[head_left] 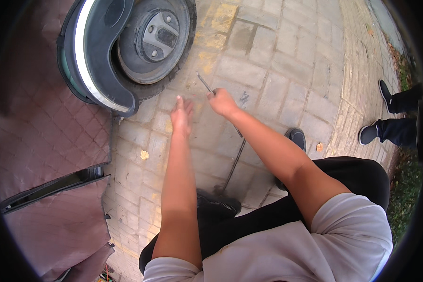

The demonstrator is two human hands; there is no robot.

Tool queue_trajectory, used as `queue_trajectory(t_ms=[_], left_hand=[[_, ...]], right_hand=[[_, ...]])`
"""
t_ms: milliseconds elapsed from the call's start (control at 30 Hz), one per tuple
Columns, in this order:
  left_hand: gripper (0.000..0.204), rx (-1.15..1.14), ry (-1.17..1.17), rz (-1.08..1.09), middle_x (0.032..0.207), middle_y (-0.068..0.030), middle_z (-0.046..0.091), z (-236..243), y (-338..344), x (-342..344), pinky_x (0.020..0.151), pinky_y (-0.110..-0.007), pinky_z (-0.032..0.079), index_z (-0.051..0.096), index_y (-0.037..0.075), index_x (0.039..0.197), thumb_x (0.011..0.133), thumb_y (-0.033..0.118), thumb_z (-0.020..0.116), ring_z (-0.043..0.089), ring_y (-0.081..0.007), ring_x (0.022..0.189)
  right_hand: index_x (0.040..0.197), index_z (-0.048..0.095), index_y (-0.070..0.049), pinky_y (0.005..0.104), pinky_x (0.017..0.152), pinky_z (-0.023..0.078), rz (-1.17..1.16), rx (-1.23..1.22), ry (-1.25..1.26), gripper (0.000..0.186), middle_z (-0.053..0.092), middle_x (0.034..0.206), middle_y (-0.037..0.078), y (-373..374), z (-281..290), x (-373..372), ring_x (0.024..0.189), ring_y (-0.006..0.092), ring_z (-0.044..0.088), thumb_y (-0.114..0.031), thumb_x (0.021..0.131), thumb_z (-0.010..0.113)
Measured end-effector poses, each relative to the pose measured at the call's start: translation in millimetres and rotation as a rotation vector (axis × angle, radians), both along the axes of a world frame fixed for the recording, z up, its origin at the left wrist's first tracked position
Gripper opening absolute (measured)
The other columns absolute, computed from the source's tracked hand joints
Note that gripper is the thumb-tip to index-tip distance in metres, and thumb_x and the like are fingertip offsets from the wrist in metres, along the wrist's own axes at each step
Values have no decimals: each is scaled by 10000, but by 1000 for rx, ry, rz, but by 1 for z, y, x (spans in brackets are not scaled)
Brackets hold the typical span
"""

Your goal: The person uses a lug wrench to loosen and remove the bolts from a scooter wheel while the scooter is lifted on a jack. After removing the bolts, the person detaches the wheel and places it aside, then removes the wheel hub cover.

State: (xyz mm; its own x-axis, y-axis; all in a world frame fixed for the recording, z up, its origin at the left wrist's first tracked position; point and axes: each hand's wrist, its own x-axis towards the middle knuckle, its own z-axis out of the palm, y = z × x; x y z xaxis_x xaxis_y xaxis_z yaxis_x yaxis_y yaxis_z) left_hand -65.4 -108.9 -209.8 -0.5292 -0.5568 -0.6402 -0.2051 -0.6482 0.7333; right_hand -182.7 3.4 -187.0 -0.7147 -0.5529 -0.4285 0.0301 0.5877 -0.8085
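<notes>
My right hand (222, 102) is closed round a thin dark metal rod (205, 82). One end of the rod points up and left toward the wheel; the other comes out below my wrist. Just to the left, my left hand (182, 116) hovers with its fingers stretched out, holding nothing. Both hands are apart from the wheel (145, 70), which has a black tyre and a grey hub plate (161, 36) with several round bolts. A dark fender (96, 51) with a bright silver stripe curves round the wheel's left side.
A brown quilted cover (56, 145) lies along the left side. Grey paving bricks (277, 89) with worn yellow marks make up the ground. A bystander's dark shoes (369, 134) stand at the right, near green plants (406, 197). Dry leaves (144, 154) lie about.
</notes>
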Motion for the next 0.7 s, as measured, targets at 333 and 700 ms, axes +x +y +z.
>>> queue_trajectory(t_ms=[333, 700], left_hand=[[765, 299, 326, -8, 1408, -209, 400, 29, 43, -17, 1035, -381, 343, 255, -47, 1409, 958, 568, 320, 426, -261, 1275], [418, -273, -200, -105, 811, -143, 651, -10, 49, 7, 704, -360, 524, 596, -24, 1041, 799, 287, 738, 643, -249, 735]], right_hand=[[950, 602, 49, 491, 789, 498, -240, 330, 241, 281, 630, 961, 296, 70, -46, -39, 909, 445, 616, -208, 855, 539], [891, 656, 50, 464, 827, 493, -290, 184, 390, 238, 635, 913, 302, 92, -62, -78, 920, 428, 621, -94, 753, 526]])
